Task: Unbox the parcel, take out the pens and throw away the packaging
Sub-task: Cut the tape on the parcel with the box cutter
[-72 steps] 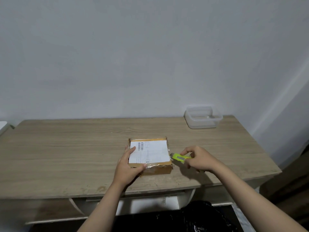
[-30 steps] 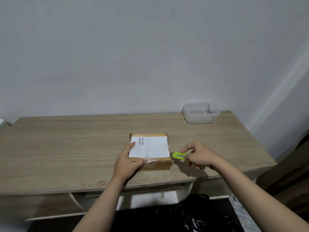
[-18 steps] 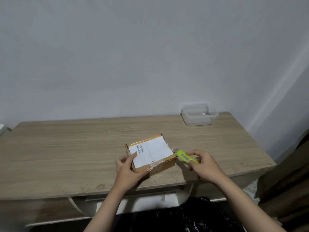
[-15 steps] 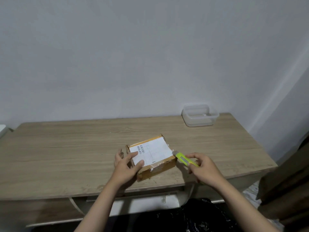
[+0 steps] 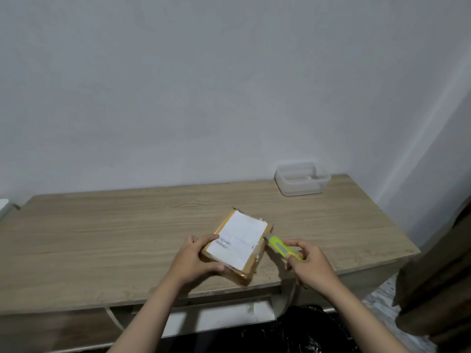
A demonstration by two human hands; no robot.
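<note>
On table point(image 5: 102, 238): left hand point(image 5: 193, 258) grips parcel point(image 5: 239, 243); right hand point(image 5: 312, 263) clamps cutter point(image 5: 279, 248), blade tip indistinct.

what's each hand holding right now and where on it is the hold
The left hand grips the parcel at its near-left corner. The right hand holds the yellow-green box cutter by its rear end.

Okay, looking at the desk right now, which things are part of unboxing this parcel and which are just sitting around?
Part of the job:
- parcel, gripped by the left hand
- yellow-green box cutter, held in the right hand, tip at the parcel's right edge
- black bin bag below the desk, likely for the packaging

Just sitting there:
- clear plastic container at the back right of the desk
</note>
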